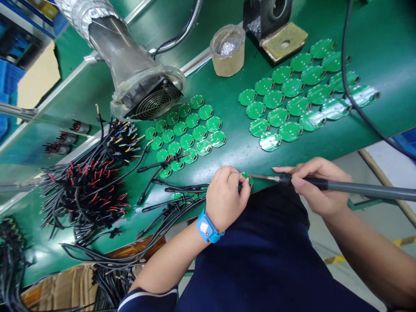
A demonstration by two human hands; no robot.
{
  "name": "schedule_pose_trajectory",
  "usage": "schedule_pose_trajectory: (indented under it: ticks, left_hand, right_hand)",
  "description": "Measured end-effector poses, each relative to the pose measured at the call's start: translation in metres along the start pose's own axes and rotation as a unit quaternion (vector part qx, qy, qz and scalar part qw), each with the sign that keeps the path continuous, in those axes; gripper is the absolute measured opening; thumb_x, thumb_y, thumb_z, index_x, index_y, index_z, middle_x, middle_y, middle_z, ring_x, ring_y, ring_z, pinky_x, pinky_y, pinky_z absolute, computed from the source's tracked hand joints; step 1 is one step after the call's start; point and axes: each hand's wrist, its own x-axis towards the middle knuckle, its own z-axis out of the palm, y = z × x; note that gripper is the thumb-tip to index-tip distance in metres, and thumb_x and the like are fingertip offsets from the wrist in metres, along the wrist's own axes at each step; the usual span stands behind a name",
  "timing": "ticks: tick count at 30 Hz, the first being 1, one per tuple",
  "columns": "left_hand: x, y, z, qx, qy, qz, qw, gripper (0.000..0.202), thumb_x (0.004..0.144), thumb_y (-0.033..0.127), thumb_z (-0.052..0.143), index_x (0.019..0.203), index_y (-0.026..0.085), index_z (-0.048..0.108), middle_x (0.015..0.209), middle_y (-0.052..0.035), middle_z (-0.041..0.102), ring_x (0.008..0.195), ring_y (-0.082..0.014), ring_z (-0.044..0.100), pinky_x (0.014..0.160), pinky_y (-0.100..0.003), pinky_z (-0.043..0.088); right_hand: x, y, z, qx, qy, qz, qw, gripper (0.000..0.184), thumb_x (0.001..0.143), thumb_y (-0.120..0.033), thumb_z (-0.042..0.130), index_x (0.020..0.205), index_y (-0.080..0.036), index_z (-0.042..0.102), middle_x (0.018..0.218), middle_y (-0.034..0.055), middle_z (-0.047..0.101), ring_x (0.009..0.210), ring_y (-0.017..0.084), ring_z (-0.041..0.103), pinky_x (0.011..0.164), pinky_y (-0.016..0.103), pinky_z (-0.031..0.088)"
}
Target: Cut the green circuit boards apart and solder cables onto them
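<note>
Fume extractor (152, 97) with a caged fan leans over the green bench mat (227, 151), beside a cup of silvery solder scraps (227, 48) and rows of round green circuit boards (286, 104). Bundles of black cable (87, 190) with red and yellow leads crowd the left (some trail right up to the hands). Left hand (227, 199), wearing a blue wrist strap (207, 226), pinches a small green board (247, 180) at the bench edge, its fingers hiding part of it. Right hand (320, 186) grips a soldering iron (344, 185) penwise, tip at the board's rim.
</note>
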Motion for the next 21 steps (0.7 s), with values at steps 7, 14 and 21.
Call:
schedule_pose_trajectory:
  ticks: [7,14,21]
  left_hand:
    - [0.001,0.002,0.001,0.001,-0.002,-0.014,1.0,0.01,0.083,0.02,0.05,0.075,0.016,0.053,0.083,-0.0066,0.054,0.081,-0.0172,0.051,0.074,-0.032,0.045]
    - [0.004,0.003,-0.004,-0.011,-0.027,-0.034,0.999,0.01,0.082,0.019,0.051,0.073,0.015,0.055,0.081,-0.0062,0.054,0.08,-0.017,0.051,0.074,-0.032,0.045]
    - [0.01,0.003,-0.005,-0.03,-0.054,-0.052,0.997,0.011,0.082,0.019,0.052,0.072,0.016,0.056,0.078,-0.0053,0.053,0.078,-0.017,0.052,0.074,-0.032,0.046]
  right_hand:
    - [0.001,-0.001,0.0,-0.002,-0.002,0.004,1.0,0.012,0.07,-0.011,0.064,0.077,-0.02,0.059,0.061,-0.0016,0.057,0.07,0.022,0.065,0.069,0.045,0.057]
    - [0.004,-0.004,0.002,0.045,0.015,0.022,0.999,0.01,0.071,-0.011,0.063,0.075,-0.019,0.059,0.054,-0.0034,0.052,0.055,0.015,0.056,0.07,0.046,0.056]
    - [0.018,-0.008,0.007,0.134,0.111,-0.004,0.985,0.008,0.071,-0.014,0.063,0.071,-0.018,0.055,0.051,-0.0043,0.05,0.038,0.008,0.042,0.038,0.024,0.042]
